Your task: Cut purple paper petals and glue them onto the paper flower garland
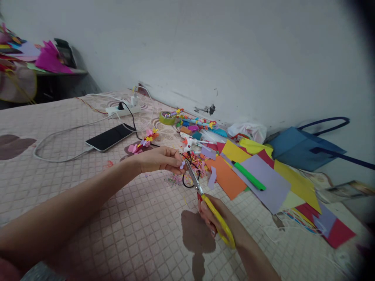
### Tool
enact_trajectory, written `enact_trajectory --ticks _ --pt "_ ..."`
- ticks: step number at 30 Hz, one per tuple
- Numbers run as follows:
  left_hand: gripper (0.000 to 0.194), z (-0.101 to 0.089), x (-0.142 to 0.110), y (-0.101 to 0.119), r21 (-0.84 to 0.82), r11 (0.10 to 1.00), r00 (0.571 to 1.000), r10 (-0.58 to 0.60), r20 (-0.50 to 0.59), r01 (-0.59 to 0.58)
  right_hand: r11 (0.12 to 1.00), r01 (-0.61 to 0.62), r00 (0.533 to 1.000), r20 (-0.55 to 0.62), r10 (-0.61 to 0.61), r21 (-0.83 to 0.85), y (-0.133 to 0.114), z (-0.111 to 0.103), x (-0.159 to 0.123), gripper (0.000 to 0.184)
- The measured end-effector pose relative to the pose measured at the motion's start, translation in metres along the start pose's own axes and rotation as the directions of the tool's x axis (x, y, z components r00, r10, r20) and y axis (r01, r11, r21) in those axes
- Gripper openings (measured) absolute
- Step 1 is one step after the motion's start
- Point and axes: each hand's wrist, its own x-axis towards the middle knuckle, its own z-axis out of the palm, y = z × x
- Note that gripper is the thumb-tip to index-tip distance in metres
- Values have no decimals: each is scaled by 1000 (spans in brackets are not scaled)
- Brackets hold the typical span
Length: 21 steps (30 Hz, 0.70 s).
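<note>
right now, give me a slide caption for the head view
Left hand holds a small lilac paper piece; right hand holds yellow-handled scissors near coloured paper sheets.

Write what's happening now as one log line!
left hand: holding small purple paper piece; right hand: holding yellow-handled scissors; blades: tips near piece

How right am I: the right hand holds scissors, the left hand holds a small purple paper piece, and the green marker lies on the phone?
Not quite: the head view shows the green marker lying on coloured paper, not on the phone. The right hand does hold scissors, and the left hand a small purple paper piece.
</note>
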Motion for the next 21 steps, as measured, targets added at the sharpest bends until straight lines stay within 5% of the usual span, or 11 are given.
enact_trajectory --ticks 21 --pt "11 -4 -3 2 39 999 994 -39 100 35 999 -44 996 75 44 1 -11 -8 -4 34"
